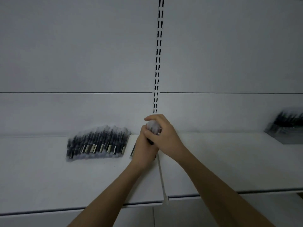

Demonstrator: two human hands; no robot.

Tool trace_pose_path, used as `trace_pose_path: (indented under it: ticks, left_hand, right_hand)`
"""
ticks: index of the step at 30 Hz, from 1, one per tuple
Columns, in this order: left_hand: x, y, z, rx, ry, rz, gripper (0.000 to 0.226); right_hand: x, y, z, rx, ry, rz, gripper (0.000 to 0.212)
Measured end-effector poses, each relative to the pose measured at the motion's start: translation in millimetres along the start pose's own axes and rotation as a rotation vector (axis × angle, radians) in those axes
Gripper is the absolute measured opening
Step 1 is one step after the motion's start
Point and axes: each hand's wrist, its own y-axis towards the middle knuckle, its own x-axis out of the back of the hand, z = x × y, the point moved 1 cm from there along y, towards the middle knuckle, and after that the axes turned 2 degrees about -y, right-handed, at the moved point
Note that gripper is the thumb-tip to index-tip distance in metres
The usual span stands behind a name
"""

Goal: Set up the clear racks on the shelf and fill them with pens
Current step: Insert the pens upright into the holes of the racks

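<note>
Both hands meet over the shelf (229,161): the left hand (144,145) and right hand (164,135) curl round a bundle of pens (153,128), its long axis tilted up and away toward the back wall. Left of them lies a blurred flat pile of pens (96,143) with dark barrels and clear caps. Far right sits a clear rack (285,130) with pens in it.
</note>
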Motion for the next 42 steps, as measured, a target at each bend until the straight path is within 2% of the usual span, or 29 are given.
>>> trace_pose_path:
  ticks: [1, 3, 6, 9, 13, 18, 23, 28, 36, 39, 42]
  left_hand:
    - [0.8, -3.1, 2.7, 0.017, -0.028, 0.048, 0.031]
    - [3.4, -5.7, 6.4, 0.052, -0.029, 0.137, 0.028]
    - [9.0, -7.5, 5.7, 0.028, 0.046, 0.162, 0.017]
    - [11.3, -5.4, -3.8, 0.061, -0.014, 0.147, 0.012]
    - [-0.5, 2.2, -31.1, 0.128, -0.186, 0.135, 0.018]
    - [-45.8, 3.2, -69.7, 0.13, -0.326, 0.283, 0.012]
    - [-121.3, -15.3, -120.3, 0.109, -0.36, 0.382, 0.011]
    - [-220.0, -38.9, -178.2, 0.084, -0.388, 0.442, 0.012]
    - [-372.4, -78.5, -236.6, 0.195, -0.505, 0.539, 0.016]
    - [-405.5, -86.1, -245.6, 0.257, -0.544, 0.593, 0.021]
    - [-428.7, -84.3, -249.1, 0.261, -0.555, 0.63, 0.021]
  right_hand:
    - [-2.4, -3.7, -1.3, -0.027, -0.01, 0.002, 0.033]
    - [-3.9, -9.4, -1.5, -0.084, -0.033, -0.007, 0.036]
    - [2.7, -15.8, 4.2, -0.179, -0.031, 0.024, 0.049]
    - [26.2, -22.8, 9.7, -0.302, -0.035, -0.03, 0.051]
    - [75.5, -43.7, 8.3, -0.347, -0.316, -0.063, 0.049]
    - [149.3, -73.8, 7.0, -0.411, -0.719, 0.04, 0.053]
    - [237.3, -123.5, 2.4, -0.507, -0.832, 0.074, 0.059]
    - [324.2, -188.3, -15.5, -0.584, -0.809, 0.028, 0.062]
    - [448.8, -285.5, -38.5, -0.58, -0.74, -0.193, 0.052]
    - [482.4, -289.8, -49.2, -0.54, -0.527, -0.351, 0.038]
    - [500.2, -276.9, -66.3, -0.507, -0.257, -0.438, 0.028]
